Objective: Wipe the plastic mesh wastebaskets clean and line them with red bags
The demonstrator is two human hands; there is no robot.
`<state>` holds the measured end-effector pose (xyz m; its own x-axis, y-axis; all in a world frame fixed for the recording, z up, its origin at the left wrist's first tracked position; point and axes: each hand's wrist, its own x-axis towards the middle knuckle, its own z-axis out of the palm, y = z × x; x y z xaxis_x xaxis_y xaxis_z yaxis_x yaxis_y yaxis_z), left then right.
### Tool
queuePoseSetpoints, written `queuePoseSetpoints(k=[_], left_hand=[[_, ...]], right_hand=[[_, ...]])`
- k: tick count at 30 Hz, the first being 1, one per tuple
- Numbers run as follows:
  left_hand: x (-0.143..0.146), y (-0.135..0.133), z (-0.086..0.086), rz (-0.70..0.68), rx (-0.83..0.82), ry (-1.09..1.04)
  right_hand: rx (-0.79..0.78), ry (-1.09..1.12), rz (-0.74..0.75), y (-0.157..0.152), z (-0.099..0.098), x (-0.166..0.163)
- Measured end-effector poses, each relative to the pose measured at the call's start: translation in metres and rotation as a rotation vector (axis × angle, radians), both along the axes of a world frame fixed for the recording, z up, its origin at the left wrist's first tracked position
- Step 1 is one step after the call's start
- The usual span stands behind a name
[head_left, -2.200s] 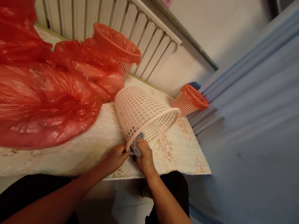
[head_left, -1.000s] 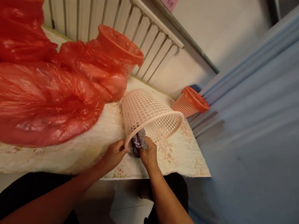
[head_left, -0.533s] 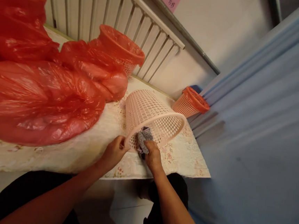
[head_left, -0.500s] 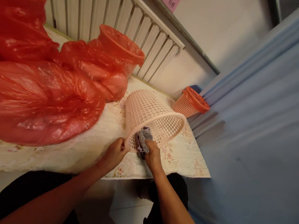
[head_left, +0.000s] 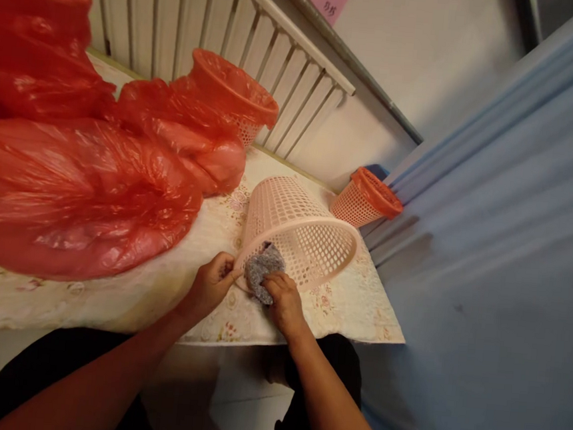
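A pale pink lattice plastic wastebasket (head_left: 287,205) lies on its side on the flowered tablecloth (head_left: 359,302), its mouth facing me. My left hand (head_left: 213,281) pinches the left edge of its rim between thumb and fingers. In my right hand (head_left: 283,300) is a crumpled grey cloth (head_left: 263,266), pressed against the inside of the rim at the lower left. The fingertips of that hand are partly hidden in the cloth.
Large red plastic bags (head_left: 82,197) fill the left side. Behind stands a basket lined with red plastic (head_left: 234,93), near a white radiator (head_left: 183,25). A smaller red-lined basket (head_left: 363,198) stands by the blue curtain (head_left: 488,259) at right.
My right hand has shifted slightly left with the cloth, which now spreads over the inner rim. My left hand has slid a little left and up along the rim. The wastebasket has turned slightly.
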<state>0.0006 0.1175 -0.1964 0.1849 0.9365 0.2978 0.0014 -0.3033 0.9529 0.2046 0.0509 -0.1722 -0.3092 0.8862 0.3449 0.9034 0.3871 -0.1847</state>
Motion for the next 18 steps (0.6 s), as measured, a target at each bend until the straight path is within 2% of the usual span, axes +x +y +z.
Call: queuePoseSetpoints(k=[2,5,9,11,14,18], left_hand=[[0.003,-0.001,-0.002,-0.002,-0.016,-0.030],[0.014,-0.005,-0.010,-0.017,-0.069,0.010],[0.025,-0.009,-0.017,-0.150,-0.124,0.052],[0.025,-0.008,-0.015,-0.197,-0.116,0.030],[0.016,-0.005,-0.007,-0.191,-0.074,0.014],[0.001,-0.003,0.006,-0.100,0.019,0.055]], right_hand=[[0.014,0.018,-0.064,-0.003,-0.002,0.015],[0.064,0.151,-0.174,-0.003,0.006,0.023],[0.117,0.423,-0.281,0.003,0.023,0.002],[0.108,0.507,-0.233,0.006,0.029,-0.015],[0.054,0.489,-0.080,0.007,0.028,-0.032],[0.011,0.296,0.016,0.000,0.011,-0.019]])
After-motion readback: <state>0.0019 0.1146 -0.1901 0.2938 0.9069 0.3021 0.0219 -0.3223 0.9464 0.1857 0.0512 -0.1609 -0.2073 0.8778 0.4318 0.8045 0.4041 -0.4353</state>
